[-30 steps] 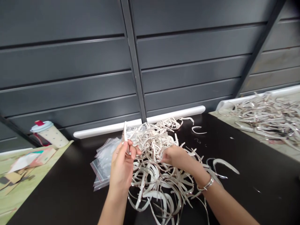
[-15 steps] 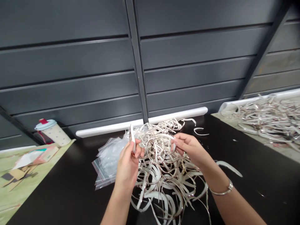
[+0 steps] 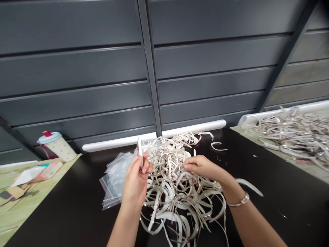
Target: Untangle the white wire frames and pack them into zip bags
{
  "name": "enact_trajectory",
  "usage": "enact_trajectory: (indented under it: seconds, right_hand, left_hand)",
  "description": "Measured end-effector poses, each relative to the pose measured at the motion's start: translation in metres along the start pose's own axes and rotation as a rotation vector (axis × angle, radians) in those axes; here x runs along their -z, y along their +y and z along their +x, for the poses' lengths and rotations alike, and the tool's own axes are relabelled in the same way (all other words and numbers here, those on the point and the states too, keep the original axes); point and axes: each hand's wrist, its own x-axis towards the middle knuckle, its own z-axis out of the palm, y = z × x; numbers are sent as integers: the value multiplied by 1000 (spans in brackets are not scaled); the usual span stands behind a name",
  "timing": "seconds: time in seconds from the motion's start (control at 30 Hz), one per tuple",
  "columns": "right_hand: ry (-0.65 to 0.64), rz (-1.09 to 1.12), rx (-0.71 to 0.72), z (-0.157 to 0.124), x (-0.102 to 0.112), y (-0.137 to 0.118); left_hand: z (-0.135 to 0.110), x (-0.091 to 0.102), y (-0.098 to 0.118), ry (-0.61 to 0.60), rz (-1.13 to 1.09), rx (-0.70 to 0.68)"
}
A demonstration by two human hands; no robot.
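Observation:
A tangled heap of thin, curved white and silvery bands [image 3: 177, 185] lies on a black tabletop [image 3: 277, 195]. My left hand [image 3: 136, 183] is raised at the heap's left edge and is closed on several upright white bands [image 3: 139, 150]. My right hand [image 3: 202, 167], with a silver bracelet at the wrist, rests on top of the heap, its fingers pinched on one band in the tangle. A stack of clear zip bags [image 3: 115, 178] lies just left of my left hand.
A dark slatted wall [image 3: 77, 68] rises behind the table, with a white rail [image 3: 154, 137] along its foot. A second heap of bands [image 3: 295, 137] lies at the right. At the left stand a lidded cup [image 3: 55, 145] and a colourful printed mat [image 3: 23, 192].
My right hand rose from the heap toward my left hand, then came back down onto the heap. My left hand stayed raised with its bands.

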Motion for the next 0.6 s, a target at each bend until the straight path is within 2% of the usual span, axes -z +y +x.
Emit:
enact_trajectory:
  seconds: [0.1, 0.23, 0.37, 0.5, 0.6]
  right_hand:
    - [246, -199, -47, 15, -17, 17]
    - [343, -273, -45, 26, -33, 33]
    - [309, -309, 13, 22, -42, 26]
    - [168, -419, 159, 13, -66, 13]
    - [85, -521, 87, 13, -79, 16]
  left_hand:
    - [0, 1, 1, -9, 2, 3]
    - [-2, -1, 2, -19, 2, 0]
    - [-4, -1, 4, -16, -8, 8]
    - [-6, -1, 5, -25, -20, 11]
    - [-6, -2, 6, -28, -28, 10]
